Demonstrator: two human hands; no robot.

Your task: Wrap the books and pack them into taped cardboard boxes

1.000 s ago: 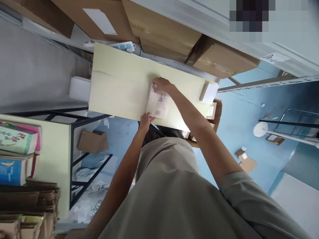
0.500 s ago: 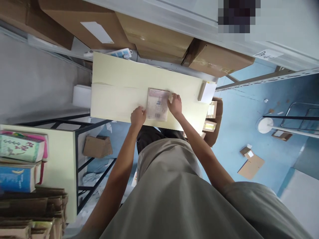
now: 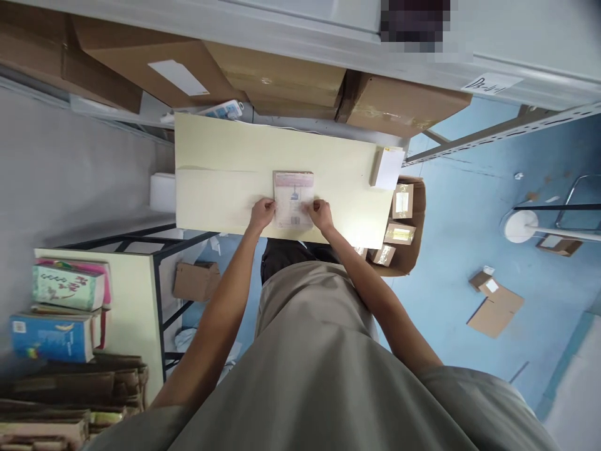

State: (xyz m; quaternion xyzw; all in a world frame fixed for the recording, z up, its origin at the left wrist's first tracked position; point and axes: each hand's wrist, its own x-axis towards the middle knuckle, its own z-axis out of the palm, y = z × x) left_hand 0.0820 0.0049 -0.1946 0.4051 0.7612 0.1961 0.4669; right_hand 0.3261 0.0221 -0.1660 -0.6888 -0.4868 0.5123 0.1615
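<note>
The left grip [image 3: 263, 213] and right grip [image 3: 320, 214] have fingers curled in at opposite side edges of a flat, book-like item [image 3: 293, 191], which lies between them on the pale counter [image 3: 216, 197]; whether either is clamped on it, I cannot tell. Right of the right grip sits a white box [image 3: 389, 168]; farther right, an open carton [image 3: 419, 228] holds taped parcels [image 3: 400, 233].

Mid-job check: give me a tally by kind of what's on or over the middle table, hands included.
Hands: 2 (left hand, right hand)
Book: 1, between the hands
White block: 1, near the table's right end
Total: 4
</note>
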